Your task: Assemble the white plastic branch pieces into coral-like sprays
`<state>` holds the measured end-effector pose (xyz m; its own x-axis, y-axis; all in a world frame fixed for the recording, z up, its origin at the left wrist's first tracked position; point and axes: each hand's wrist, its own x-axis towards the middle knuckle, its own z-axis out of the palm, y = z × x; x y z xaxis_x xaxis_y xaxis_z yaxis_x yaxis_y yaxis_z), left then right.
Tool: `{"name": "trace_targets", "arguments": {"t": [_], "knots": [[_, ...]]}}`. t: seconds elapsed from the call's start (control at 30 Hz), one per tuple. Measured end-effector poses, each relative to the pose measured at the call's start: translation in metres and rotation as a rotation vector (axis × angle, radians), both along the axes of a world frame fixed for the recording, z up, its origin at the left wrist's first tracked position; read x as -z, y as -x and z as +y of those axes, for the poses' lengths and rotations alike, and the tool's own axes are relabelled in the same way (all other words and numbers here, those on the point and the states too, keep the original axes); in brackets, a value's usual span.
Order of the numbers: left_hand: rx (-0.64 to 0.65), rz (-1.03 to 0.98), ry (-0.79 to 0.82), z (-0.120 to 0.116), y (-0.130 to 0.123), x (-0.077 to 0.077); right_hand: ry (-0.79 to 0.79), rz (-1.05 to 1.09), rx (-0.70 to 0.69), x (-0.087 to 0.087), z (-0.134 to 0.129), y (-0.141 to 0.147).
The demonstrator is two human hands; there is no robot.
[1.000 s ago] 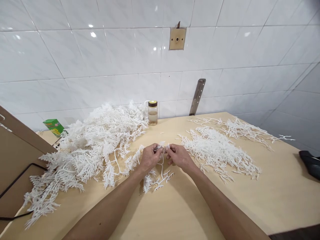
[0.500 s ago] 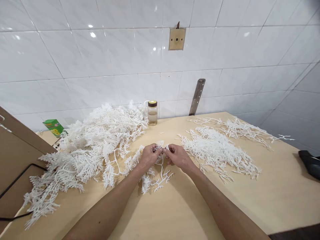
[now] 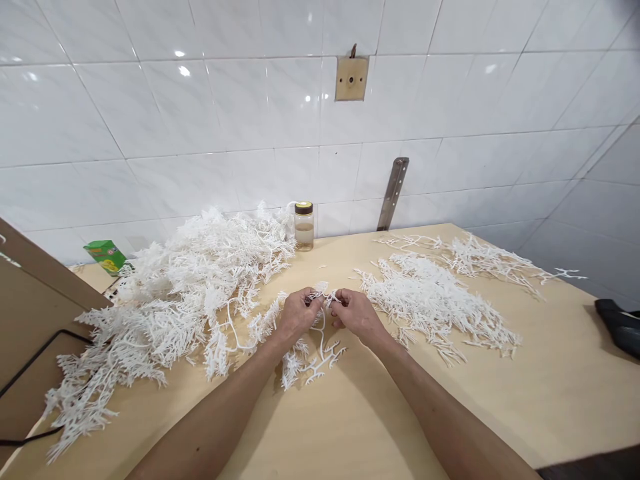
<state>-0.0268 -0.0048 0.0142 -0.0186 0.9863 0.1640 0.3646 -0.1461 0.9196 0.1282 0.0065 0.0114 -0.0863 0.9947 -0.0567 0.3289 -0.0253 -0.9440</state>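
Observation:
Between my hands is a white branched plastic piece (image 3: pixel 323 350), its bare twigs hanging down onto the table. My left hand (image 3: pixel 300 312) pinches its top part. Close by on the right, my right hand (image 3: pixel 354 310) has its fingers closed at small white tips of it. A large heap of white feathery sprigs (image 3: pixel 195 267) lies to the left, reaching near my left forearm. To the right of my hands is a flatter pile of small white sprigs (image 3: pixel 435 300). Behind that pile lie bare white branched stems (image 3: pixel 490 257).
A lidded jar of liquid (image 3: pixel 304 233) stands at the table's (image 3: pixel 350 427) back edge. A green box (image 3: pixel 106 257) and a brown panel (image 3: pixel 45 320) with a black cable are at the left. A black object (image 3: pixel 620 327) sits at the right edge.
My right hand's fingers have shifted slightly at the white tips, and a little more white shows between the hands. The whole view has moved slightly.

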Motion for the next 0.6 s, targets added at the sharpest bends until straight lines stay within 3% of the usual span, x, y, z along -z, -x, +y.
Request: {"name": "trace_targets", "arguments": {"t": [0.23,0.6], "knots": [[-0.026,0.075,-0.079,-0.001,-0.001,0.001,0.058,0.193,-0.099,0.001,-0.001,0.000],[0.006,0.069,-0.074,-0.003,-0.002,-0.002,-0.067,0.052,-0.025,0.012,0.005,0.000]]}}
